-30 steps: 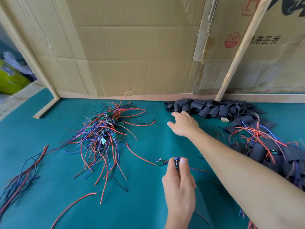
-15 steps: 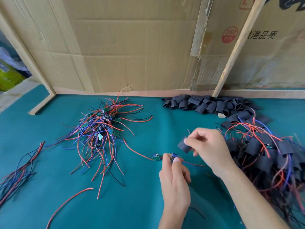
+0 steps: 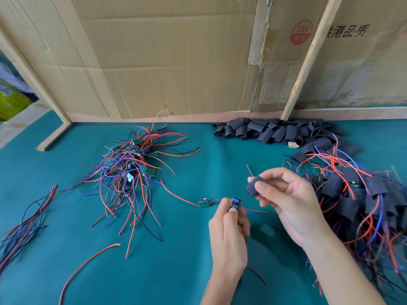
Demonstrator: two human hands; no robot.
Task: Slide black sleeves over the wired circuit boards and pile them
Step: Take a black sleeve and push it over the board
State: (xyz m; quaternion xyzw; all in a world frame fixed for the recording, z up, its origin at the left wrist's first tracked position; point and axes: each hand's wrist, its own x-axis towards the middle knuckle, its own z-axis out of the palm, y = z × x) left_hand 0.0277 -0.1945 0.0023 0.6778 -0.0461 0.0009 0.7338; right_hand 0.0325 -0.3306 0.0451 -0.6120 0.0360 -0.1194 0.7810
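My left hand pinches a small wired circuit board between thumb and fingers, just above the teal table. A second small green board on the same wires lies on the mat to its left. My right hand holds one black sleeve between thumb and forefinger, up and to the right of the held board, apart from it. A heap of empty black sleeves lies along the back wall. Sleeved boards with wires are piled at the right. A tangle of bare wired boards sits left of centre.
Loose red, blue and black wires lie at the left edge, and a single red wire lies near the front. A cardboard wall with wooden battens closes off the back of the teal table.
My right hand reached to the sleeve heap at the back, took one black sleeve and brought it back beside the board in my left hand. The left hand lifted slightly.
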